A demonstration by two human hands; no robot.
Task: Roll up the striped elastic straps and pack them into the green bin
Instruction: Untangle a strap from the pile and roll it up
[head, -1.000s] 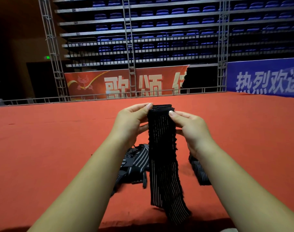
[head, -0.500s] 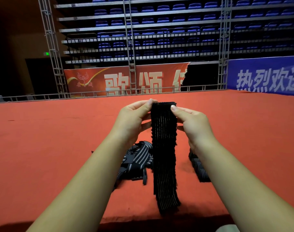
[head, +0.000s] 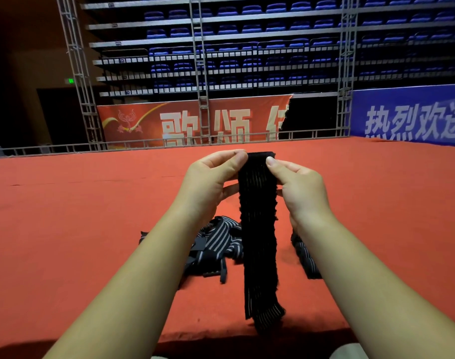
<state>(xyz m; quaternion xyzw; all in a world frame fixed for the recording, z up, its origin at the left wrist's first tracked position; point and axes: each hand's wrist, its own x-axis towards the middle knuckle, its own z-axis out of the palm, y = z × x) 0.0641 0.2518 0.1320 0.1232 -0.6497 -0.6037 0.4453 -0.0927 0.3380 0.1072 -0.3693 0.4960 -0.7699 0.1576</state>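
1. Fingers (head: 230, 189) of the left hand (head: 208, 182) pinch the striped elastic strap (head: 258, 229) at its top edge.
2. Strap hangs between both hands, long axis vertical, tail reaching the red bench (head: 66, 229).
3. Right hand (head: 298, 187) fingers pinch the same edge, equally near.

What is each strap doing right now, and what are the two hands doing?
Left hand: pinching the top of the held strap.
Right hand: pinching the same top edge.
Held strap: hanging down, unrolled.
Strap pile: loose and tangled on the red surface.
Side strap: lying flat, partly hidden behind an arm.
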